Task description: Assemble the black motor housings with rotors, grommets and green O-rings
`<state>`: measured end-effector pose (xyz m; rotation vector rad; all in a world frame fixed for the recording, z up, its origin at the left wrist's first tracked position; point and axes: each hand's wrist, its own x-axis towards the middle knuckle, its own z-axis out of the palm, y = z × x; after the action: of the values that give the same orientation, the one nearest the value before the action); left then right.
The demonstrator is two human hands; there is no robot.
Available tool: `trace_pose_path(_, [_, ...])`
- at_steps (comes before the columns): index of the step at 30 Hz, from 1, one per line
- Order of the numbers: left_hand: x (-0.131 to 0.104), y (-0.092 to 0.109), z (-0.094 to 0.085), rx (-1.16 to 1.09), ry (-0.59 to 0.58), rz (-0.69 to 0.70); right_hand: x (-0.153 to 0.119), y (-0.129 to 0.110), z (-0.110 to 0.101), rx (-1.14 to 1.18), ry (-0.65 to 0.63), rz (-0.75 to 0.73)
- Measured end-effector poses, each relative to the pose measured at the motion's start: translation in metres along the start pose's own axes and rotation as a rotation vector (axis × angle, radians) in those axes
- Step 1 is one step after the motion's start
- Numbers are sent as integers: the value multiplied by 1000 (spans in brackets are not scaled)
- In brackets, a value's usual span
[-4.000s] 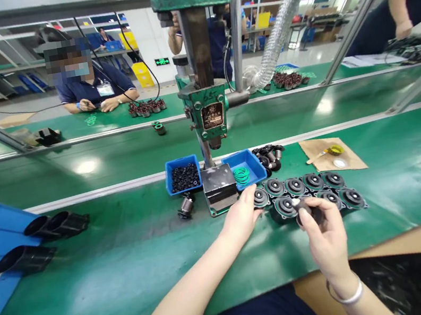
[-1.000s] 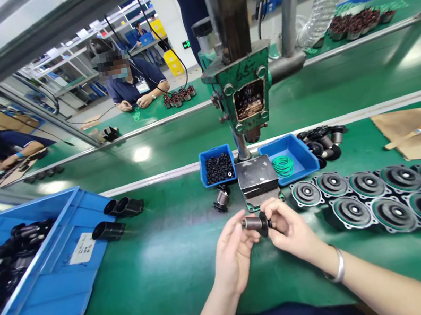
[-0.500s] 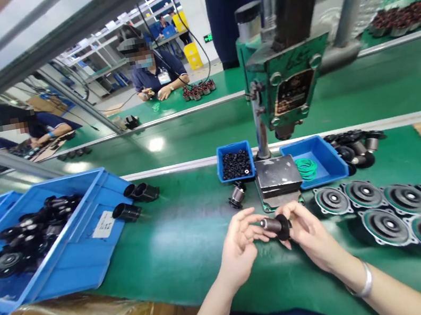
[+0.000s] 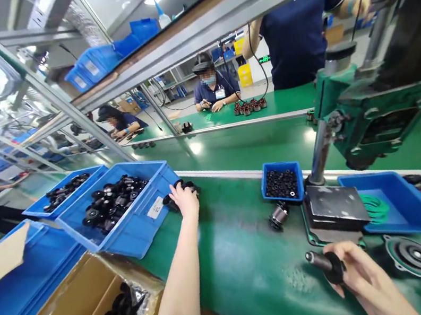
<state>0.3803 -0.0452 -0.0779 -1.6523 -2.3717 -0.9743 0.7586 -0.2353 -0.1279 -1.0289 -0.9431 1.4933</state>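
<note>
Green, glossy bench took up most of lower ctr., w/ a whitish patch by its near edge. Shelf ran diag. across top of frame. Workshop behind; min. 3 co-workers in dk. blue, ctr. to upper R.

Qty: 1 green press, far R of frame; 2 sm. blue trays, R of ctr.: 1 w/ black rings (uncountable), 1 w/ green rings; 1 loose rotor, just beside the former; min. 3 round housings, lower R; 1 lg. labelled blue bin, L of ctr., heaped w/ black parts; 1 carton, lower L.

R hand gripped 1 shafted rotor at disc end, tilted, lower R of ctr. L hand was over black tubes next to bin; couldn't tell if it had hold of any; tube count part hidden.
</note>
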Motion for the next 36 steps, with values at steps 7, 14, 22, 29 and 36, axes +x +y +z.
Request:
trace_pose_path(7, [-95, -1, -36, -244, -565, 396, 3, 1, -2, 4, -57, 1])
trace_pose_path(14, [-176, 12, -57, -434, -727, 406, -5, -7, 10, 9, -48, 60])
trace_pose_path(22, [-190, 50, -37, 36, -435, 497, -1, 7, -6, -51, -131, -23])
trace_pose_path(29, [-193, 69, -43, 104, -356, 509, -7, -7, 11, -30, -47, 65])
trace_pose_path(36, [-185, 84, -48, 113, -568, 327, -6, -12, 14, -32, -59, 57])
